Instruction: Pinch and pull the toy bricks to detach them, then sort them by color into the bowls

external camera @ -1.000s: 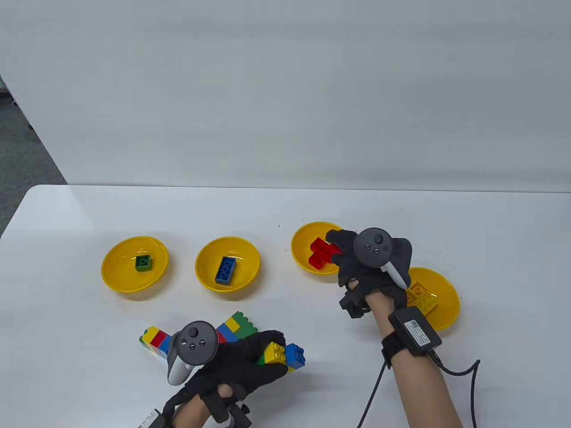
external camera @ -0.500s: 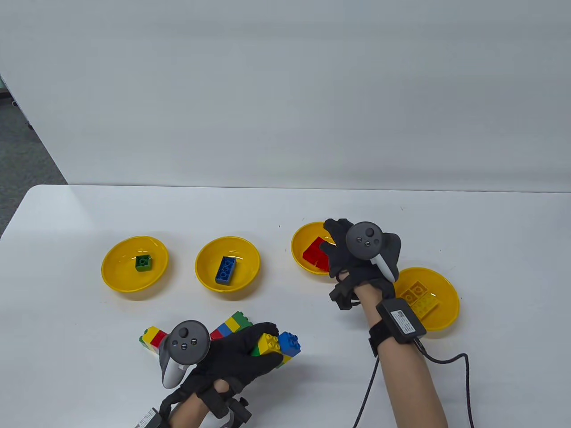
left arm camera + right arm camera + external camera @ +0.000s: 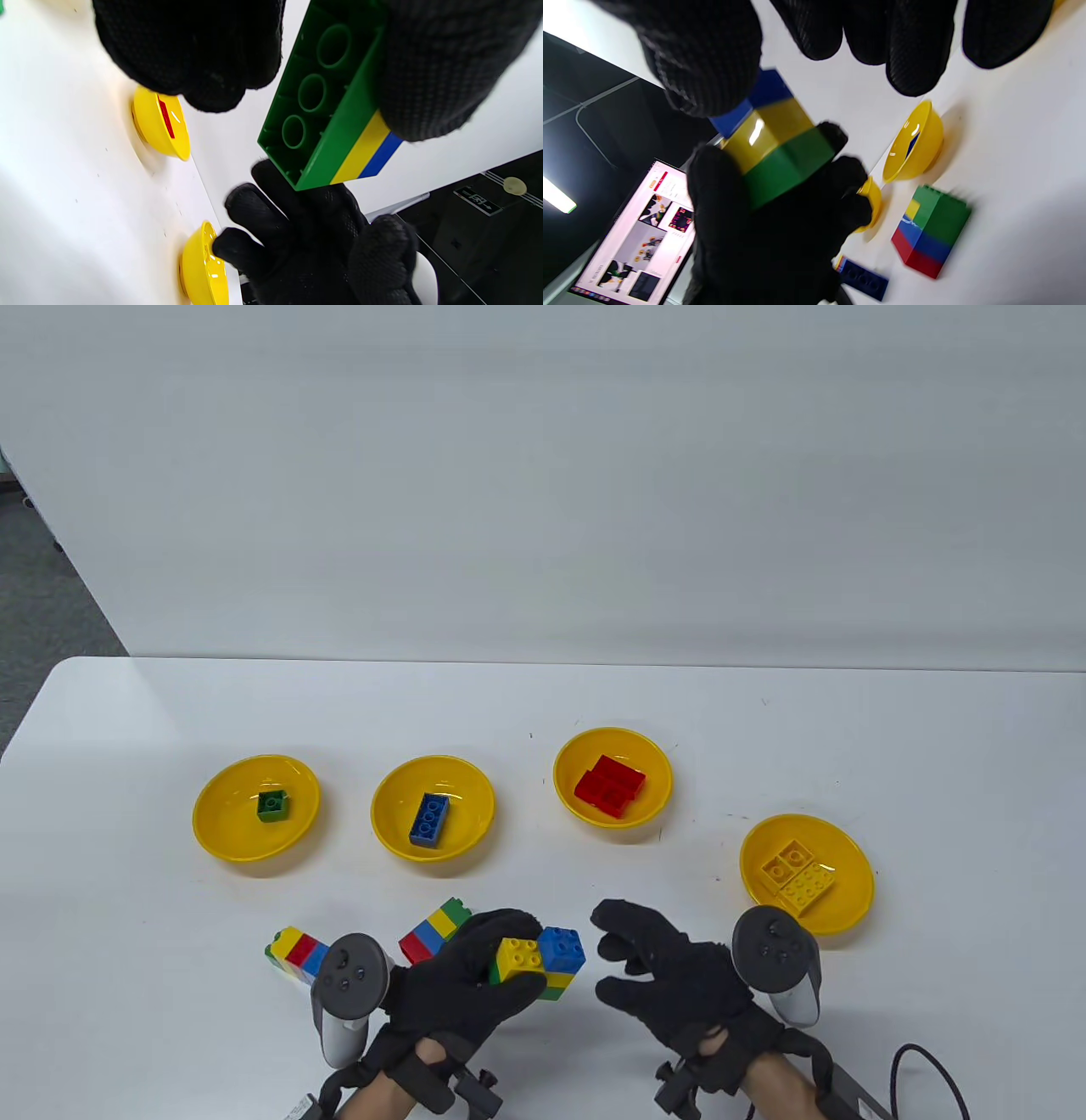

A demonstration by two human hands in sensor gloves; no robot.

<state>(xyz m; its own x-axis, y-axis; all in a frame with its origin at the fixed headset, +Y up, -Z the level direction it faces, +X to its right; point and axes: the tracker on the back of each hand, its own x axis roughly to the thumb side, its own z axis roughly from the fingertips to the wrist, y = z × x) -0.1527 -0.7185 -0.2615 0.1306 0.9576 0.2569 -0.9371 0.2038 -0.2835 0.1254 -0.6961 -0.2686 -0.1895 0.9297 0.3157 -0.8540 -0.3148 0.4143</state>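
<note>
While the left hand grips a brick stack of blue and yellow over green, fingers curled round it above the table, the right hand hangs just right of the stack, fingers loosely spread and holding nothing. Behind the left hand lie two more mixed stacks. Beyond both hands sit four bowls: green brick, blue, red, yellow.

1. My table view is bright, evenly lit and sharp; the bowls cast soft shadows on the bench.
2. My wrist views blur up close; glare streaks a bowl.
</note>
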